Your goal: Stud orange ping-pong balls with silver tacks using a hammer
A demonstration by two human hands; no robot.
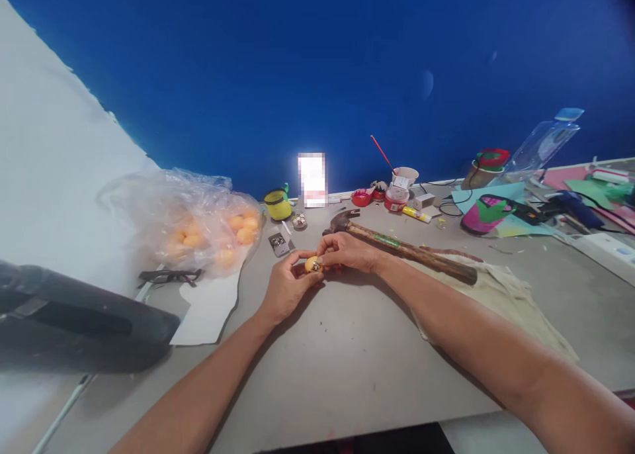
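Note:
My left hand (286, 285) and my right hand (346, 251) meet over the grey table (347, 348), both closed around one small orange ball (313, 264). The left fingers cup it from below and the left. The right fingertips pinch it from the right, where something small and shiny sits on the ball. A wooden-handled claw hammer (403, 245) lies just behind my right hand, its head towards the middle. A clear plastic bag (191, 219) holding several orange balls rests at the left.
A small metal piece (278, 243) and a shiny round thing (299, 221) lie behind my hands. Glasses (169, 276), white paper (208, 308) and a dark object (74, 318) are at the left. A cloth (496, 295) lies under my right forearm. Cups, jars, a yellow container (278, 204) and coloured paper crowd the back right.

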